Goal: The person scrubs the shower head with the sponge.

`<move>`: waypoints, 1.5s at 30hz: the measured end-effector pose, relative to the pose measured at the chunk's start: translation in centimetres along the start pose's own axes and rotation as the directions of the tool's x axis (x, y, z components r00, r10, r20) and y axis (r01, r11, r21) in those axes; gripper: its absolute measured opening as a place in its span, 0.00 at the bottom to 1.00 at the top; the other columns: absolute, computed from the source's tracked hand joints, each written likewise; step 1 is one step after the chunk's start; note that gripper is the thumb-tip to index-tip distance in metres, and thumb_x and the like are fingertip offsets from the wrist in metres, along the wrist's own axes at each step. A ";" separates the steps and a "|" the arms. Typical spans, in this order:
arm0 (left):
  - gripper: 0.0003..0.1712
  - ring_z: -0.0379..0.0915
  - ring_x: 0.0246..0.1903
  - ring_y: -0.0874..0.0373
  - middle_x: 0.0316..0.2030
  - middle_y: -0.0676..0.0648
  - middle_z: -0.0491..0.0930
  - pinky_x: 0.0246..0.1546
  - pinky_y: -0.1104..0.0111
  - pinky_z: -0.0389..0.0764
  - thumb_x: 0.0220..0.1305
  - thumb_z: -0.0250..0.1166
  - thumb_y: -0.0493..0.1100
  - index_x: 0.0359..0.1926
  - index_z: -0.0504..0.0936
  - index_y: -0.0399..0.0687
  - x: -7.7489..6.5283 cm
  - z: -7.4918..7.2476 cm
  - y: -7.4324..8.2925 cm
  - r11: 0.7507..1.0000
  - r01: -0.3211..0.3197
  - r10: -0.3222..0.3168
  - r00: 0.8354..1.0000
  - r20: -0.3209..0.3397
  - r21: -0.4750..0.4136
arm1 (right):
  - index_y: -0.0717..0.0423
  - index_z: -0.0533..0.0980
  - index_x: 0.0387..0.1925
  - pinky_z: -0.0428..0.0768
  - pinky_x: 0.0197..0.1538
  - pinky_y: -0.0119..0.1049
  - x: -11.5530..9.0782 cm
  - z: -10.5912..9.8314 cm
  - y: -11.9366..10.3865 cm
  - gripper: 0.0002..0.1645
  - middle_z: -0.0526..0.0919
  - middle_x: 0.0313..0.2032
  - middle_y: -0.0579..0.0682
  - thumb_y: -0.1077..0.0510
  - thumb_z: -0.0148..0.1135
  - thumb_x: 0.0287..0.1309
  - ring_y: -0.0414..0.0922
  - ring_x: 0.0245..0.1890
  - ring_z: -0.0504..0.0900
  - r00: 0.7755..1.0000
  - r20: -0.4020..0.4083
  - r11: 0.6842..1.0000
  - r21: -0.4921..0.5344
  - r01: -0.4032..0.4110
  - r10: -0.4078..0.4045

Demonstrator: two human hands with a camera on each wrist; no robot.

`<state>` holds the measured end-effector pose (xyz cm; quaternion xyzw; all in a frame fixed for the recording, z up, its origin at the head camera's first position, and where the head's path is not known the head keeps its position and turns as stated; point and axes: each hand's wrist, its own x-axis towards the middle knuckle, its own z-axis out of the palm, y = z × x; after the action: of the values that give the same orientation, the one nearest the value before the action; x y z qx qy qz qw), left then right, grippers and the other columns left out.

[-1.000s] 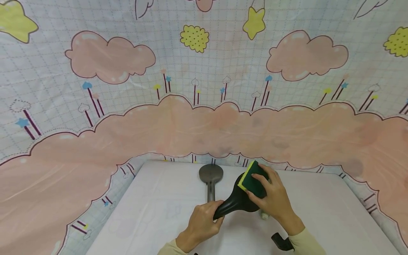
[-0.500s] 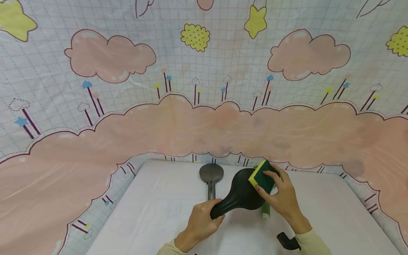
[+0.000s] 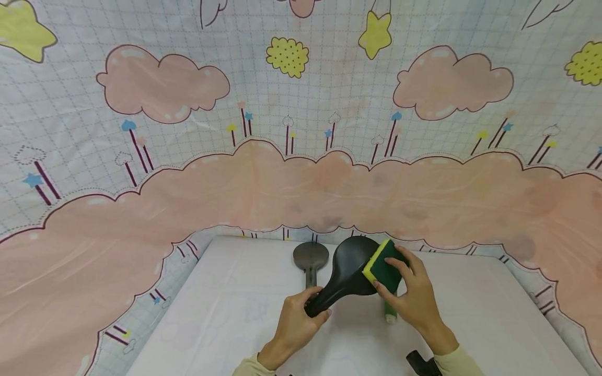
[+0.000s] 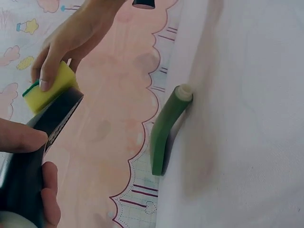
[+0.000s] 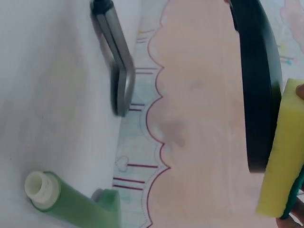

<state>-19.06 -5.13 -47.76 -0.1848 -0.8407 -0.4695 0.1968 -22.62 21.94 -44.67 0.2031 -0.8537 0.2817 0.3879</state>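
My left hand (image 3: pixel 292 326) grips the handle of a black shower head (image 3: pixel 350 266), held up off the table with its broad head tilted away to the right. In my right hand (image 3: pixel 417 297) is a yellow and green sponge (image 3: pixel 386 267), pinched between thumb and fingers. The yellow side of the sponge (image 5: pixel 284 147) presses against the smooth back of the shower head, near its right edge. The left wrist view shows the speckled spray face (image 4: pixel 61 121) of the head edge-on, turned away from the sponge.
A grey shower head (image 3: pixel 311 257) lies on the white table (image 3: pixel 226 292), left of the black one. Partly behind my right hand is a green shower head (image 3: pixel 390 310). A black angled piece (image 3: pixel 418 361) lies by my right sleeve. Cloud-patterned cloth (image 3: pixel 282 188) surrounds the table.
The sponge slid right across the black shower head, then back slightly left, staying near its right edge. My left hand has lifted the shower head slightly and tilted it more upright.
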 end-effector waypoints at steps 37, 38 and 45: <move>0.25 0.78 0.31 0.64 0.33 0.47 0.87 0.33 0.73 0.76 0.47 0.77 0.40 0.50 0.84 0.46 1.1 0.6 1.2 0.939 0.238 -0.250 0.968 -0.015 -0.248 | 0.58 0.79 0.50 0.56 0.63 0.13 -0.5 0.2 -0.5 0.33 0.69 0.66 0.62 0.50 0.77 0.39 0.59 0.63 0.69 0.999 -0.045 0.998 0.057 0.010 -0.007; 0.25 0.78 0.31 0.64 0.33 0.47 0.87 0.33 0.72 0.76 0.48 0.76 0.40 0.50 0.84 0.46 1.1 0.6 1.2 0.938 0.241 -0.253 0.967 -0.013 -0.250 | 0.58 0.79 0.50 0.56 0.62 0.13 -0.5 0.2 -0.6 0.34 0.69 0.66 0.62 0.52 0.78 0.37 0.59 0.63 0.69 0.999 -0.043 0.998 0.058 -0.002 0.004; 0.26 0.80 0.34 0.62 0.36 0.45 0.87 0.35 0.72 0.77 0.48 0.76 0.39 0.52 0.83 0.43 1.3 0.7 1.2 0.923 0.273 -0.284 0.959 -0.004 -0.270 | 0.59 0.78 0.52 0.59 0.59 0.12 -0.4 0.3 -0.9 0.36 0.69 0.66 0.62 0.57 0.78 0.35 0.57 0.64 0.69 0.996 -0.060 0.993 0.104 -0.058 0.065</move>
<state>-19.69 -3.76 -46.53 -0.0783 -0.7831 -0.6053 0.1194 -22.07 21.13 -44.83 0.1872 -0.8314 0.3429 0.3951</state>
